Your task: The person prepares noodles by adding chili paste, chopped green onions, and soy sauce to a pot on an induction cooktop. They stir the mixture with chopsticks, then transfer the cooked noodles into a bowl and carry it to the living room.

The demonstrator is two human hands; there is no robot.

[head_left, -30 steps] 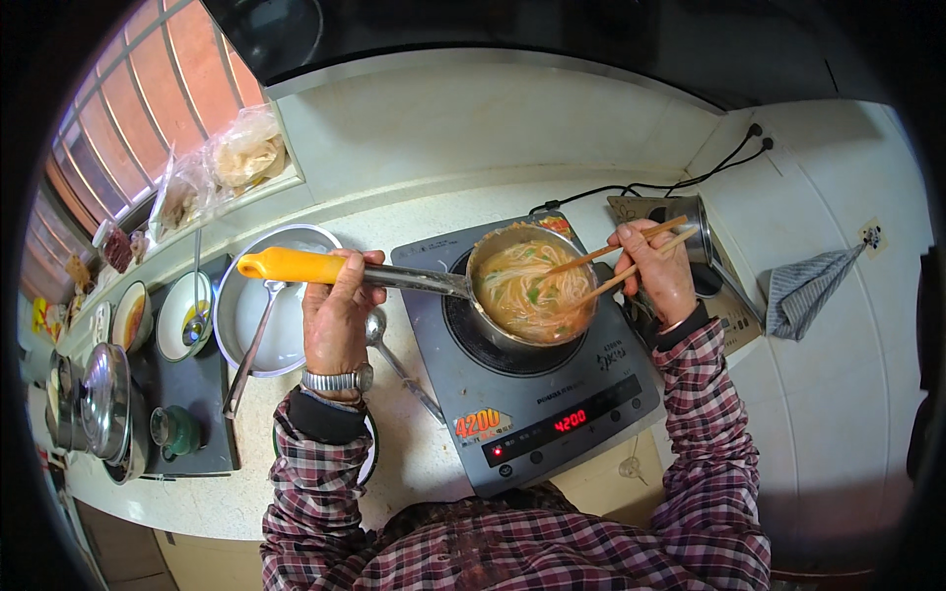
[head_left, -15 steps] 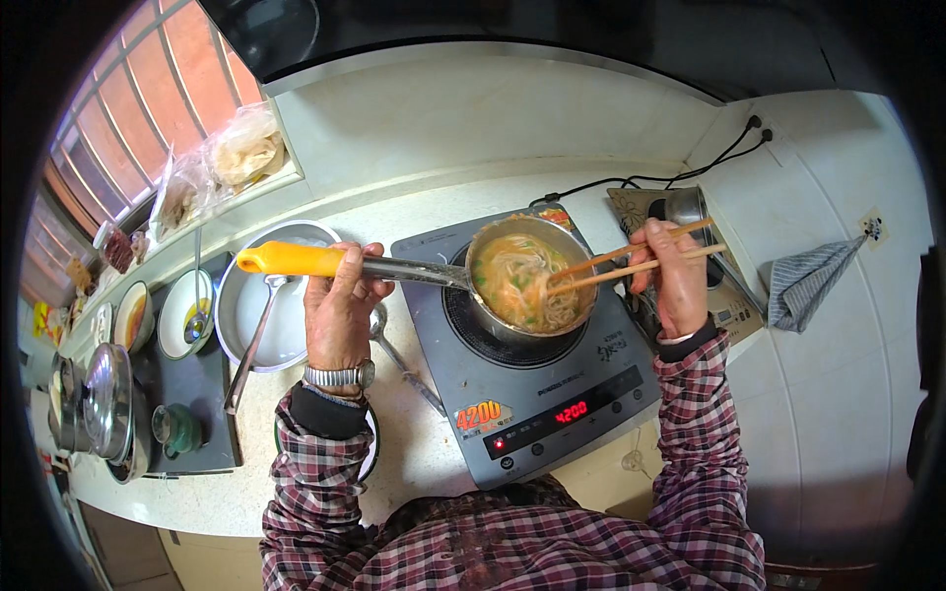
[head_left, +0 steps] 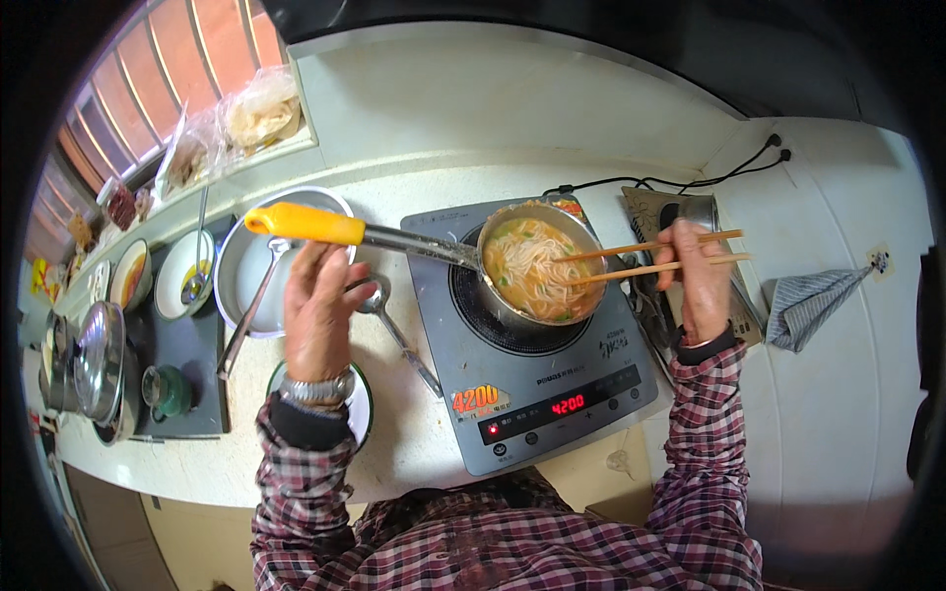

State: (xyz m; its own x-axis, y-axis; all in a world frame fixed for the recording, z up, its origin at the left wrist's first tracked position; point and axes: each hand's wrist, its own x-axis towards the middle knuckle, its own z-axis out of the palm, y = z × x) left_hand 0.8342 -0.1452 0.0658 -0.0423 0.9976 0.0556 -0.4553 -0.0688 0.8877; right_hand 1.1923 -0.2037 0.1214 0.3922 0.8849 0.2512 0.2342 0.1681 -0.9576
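A steel saucepan (head_left: 483, 271) of noodle soup (head_left: 537, 266) with green bits sits on the grey induction cooker (head_left: 552, 414). Its long handle has a yellow grip (head_left: 305, 224) that points left. Just below this grip is my left hand (head_left: 320, 315), fingers apart and nothing held; its fingertips come close to the handle, and I cannot tell if they touch. My right hand (head_left: 698, 281) is closed on a pair of wooden chopsticks (head_left: 631, 271), slightly spread, with their tips in the noodles.
Left of the cooker lie a metal ladle (head_left: 399, 330) and a wide pan (head_left: 232, 295) with a spoon across it. Bowls (head_left: 177, 281), a lidded pot (head_left: 99, 364) and a green glass jar (head_left: 168, 391) stand further left. A striped cloth (head_left: 813, 305) hangs at right.
My left hand has let go of the saucepan handle and dropped slightly below it. The chopsticks have spread a little wider in the noodles. The whole view has shifted slightly.
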